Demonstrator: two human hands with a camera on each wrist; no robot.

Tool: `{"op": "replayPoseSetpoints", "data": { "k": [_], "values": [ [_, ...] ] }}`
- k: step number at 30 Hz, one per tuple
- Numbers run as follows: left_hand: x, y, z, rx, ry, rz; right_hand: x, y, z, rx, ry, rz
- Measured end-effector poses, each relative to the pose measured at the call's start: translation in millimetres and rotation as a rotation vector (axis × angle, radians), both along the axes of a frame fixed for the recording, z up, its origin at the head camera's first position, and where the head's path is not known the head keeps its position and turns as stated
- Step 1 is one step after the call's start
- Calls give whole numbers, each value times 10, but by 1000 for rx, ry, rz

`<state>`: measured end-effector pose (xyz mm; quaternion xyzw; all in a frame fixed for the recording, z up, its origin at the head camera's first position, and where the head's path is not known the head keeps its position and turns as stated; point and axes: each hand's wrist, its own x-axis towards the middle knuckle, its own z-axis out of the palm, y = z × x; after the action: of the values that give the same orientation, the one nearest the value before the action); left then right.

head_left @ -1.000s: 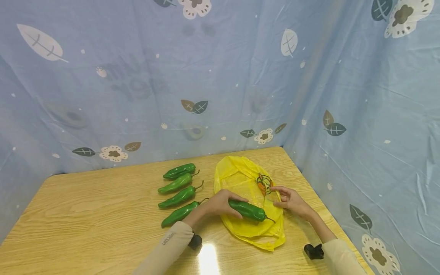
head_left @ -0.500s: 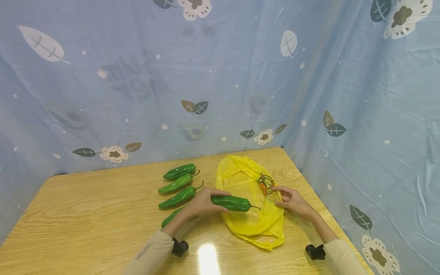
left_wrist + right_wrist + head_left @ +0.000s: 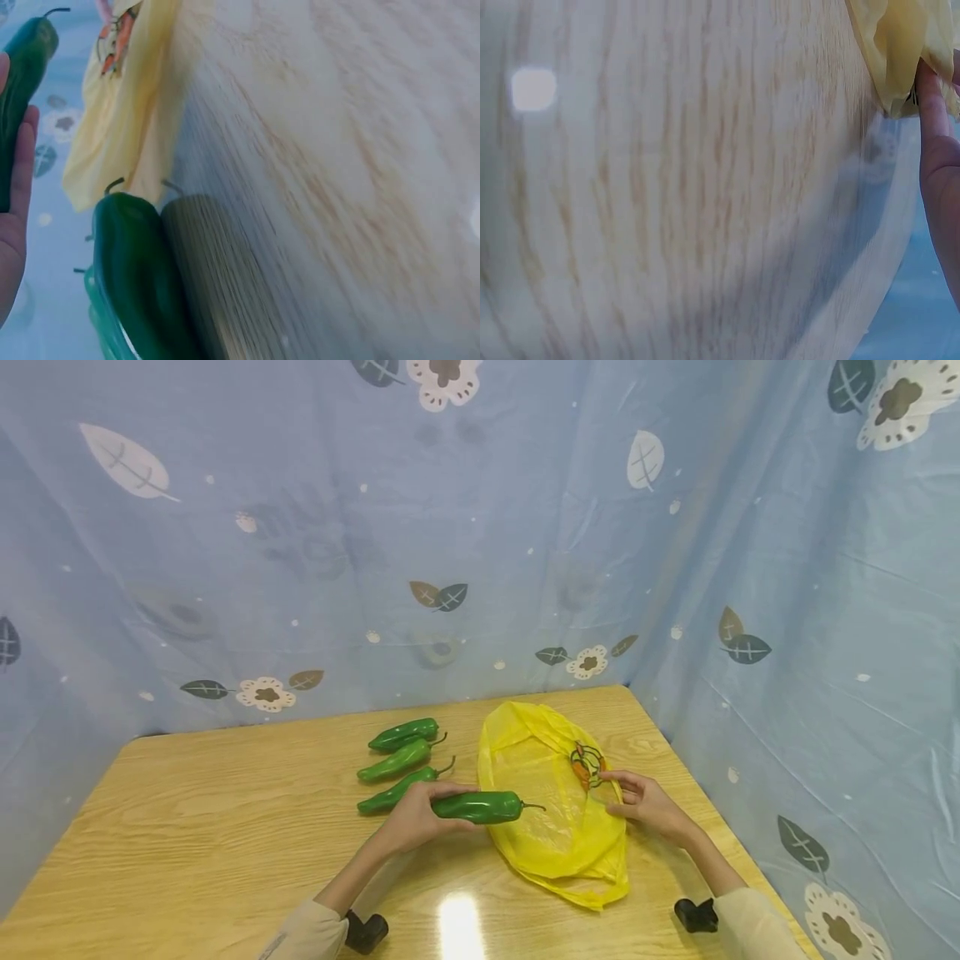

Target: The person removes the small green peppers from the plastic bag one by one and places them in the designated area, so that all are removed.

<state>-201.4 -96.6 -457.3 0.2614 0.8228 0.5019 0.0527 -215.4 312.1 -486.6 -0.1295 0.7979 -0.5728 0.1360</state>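
My left hand [image 3: 420, 820] grips a long green pepper [image 3: 480, 807] between thumb and fingers, its stem pointing right towards a yellow plastic bag [image 3: 536, 860]. The same pepper [image 3: 26, 82] shows at the left edge of the left wrist view, lying along the palm. My right hand [image 3: 647, 806] holds the bag's right edge between thumb and fingers. In the right wrist view, a finger [image 3: 934, 105] lies against the yellow plastic [image 3: 904, 45]. Several more green peppers lie in a column left of the bag, among them the farthest pepper [image 3: 405, 734]. My left hand and forearm hide some of that column.
The wooden table [image 3: 210, 827] ends at a blue patterned curtain [image 3: 360, 568] behind and on the right. An orange, green and dark patch [image 3: 587, 765] shows on the bag. A black wrist device [image 3: 366, 933] sits by each sleeve.
My left hand has moved left with the pepper, from over the bag to beside the pepper column. My right hand has stayed at the bag's edge. The head view has shifted slightly.
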Motion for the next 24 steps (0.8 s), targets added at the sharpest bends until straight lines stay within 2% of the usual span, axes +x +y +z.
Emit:
{"op": "replayPoseSetpoints", "data": {
  "k": [4,15,20,24],
  "values": [
    [51,-77,13,19,9,28,-1,-3,4,-3,5,8],
    [217,-289,112,48,-20,111,-10,-7,15,-16,-17,19],
    [322,-395,51,58,-12,101,-16,-7,3,-12,2,11],
    [407,-460,-32,57,-50,111,-18,-8,0,-9,0,10]
  ]
}}
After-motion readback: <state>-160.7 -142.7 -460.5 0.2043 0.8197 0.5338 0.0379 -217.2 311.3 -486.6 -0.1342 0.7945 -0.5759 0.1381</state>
